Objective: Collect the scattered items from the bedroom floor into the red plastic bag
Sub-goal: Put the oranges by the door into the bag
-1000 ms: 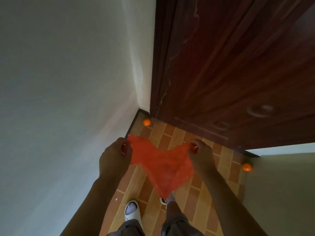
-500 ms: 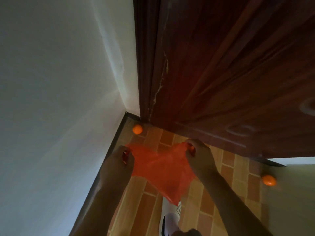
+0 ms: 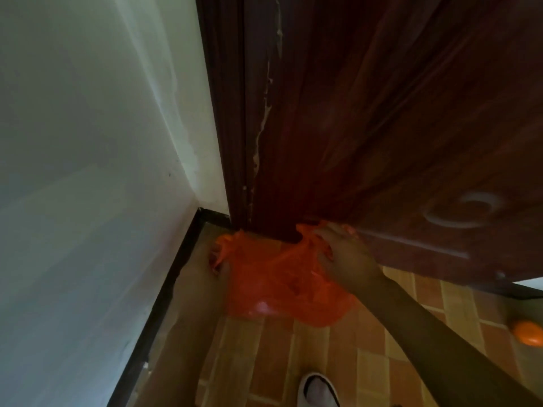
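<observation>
The left hand (image 3: 219,264) gripped one handle of the red bag (image 3: 282,286), though most of that hand was hidden and its fingers could not be made out clearly. The bag hung low in the corner by the door (image 3: 382,127), its mouth held wide. The right hand (image 3: 342,254) pinched the opposite handle. The bag's contents could not be determined. The step in hand appeared to be positioning the bag. An orange ball (image 3: 529,333) lay on the floor (image 3: 293,362) at far right; collecting it would require freeing one hand.
</observation>
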Demonstrator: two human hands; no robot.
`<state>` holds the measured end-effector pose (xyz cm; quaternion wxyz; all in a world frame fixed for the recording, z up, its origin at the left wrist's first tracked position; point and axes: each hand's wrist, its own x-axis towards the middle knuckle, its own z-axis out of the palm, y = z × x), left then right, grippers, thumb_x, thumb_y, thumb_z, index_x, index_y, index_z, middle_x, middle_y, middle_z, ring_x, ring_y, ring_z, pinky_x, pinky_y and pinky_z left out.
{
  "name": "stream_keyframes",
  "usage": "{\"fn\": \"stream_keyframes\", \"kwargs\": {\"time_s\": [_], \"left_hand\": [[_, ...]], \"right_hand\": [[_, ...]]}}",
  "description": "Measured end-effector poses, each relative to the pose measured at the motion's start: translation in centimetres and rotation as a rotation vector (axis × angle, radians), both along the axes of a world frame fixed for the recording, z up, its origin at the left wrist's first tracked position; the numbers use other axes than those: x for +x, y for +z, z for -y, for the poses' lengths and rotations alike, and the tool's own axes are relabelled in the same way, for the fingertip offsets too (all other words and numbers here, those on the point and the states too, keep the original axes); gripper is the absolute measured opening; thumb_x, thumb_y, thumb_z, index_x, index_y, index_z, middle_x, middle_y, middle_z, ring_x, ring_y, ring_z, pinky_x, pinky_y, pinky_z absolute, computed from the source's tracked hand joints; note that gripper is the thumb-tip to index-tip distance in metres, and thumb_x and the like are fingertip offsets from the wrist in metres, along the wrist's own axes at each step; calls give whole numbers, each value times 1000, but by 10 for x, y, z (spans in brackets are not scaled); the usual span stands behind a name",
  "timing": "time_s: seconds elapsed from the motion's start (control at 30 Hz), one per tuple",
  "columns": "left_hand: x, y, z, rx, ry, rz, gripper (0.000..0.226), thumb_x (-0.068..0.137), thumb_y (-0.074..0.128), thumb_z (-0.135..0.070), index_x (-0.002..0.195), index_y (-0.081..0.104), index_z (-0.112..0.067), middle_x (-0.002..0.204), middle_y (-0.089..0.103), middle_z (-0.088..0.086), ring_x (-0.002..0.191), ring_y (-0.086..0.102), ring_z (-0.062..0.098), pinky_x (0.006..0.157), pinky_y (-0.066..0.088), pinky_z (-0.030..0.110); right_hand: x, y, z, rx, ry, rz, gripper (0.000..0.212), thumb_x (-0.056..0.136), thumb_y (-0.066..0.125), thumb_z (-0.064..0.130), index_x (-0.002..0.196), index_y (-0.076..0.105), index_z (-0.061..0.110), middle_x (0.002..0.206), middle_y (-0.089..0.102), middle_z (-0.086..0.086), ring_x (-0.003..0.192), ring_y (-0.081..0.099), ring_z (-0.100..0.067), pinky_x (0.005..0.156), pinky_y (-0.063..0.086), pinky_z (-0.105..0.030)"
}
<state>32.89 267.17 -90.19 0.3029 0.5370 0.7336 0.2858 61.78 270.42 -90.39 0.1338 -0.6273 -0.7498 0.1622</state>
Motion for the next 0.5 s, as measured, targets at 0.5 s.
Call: {"fn": "stream_keyframes", "kwargs": {"time_s": [0.5], "left_hand": [[28, -40, -19, 232, -524, -416, 53, 83, 68, -35, 135, 62, -25, 150, 48, 8, 146, 37, 34, 112, 34, 66]], "right_hand": [[-10, -40, 12, -42, 50, -5, 79, 87, 72, 27, 155, 33, 38, 143, 38, 10, 114, 59, -16, 90, 56, -39]]}}
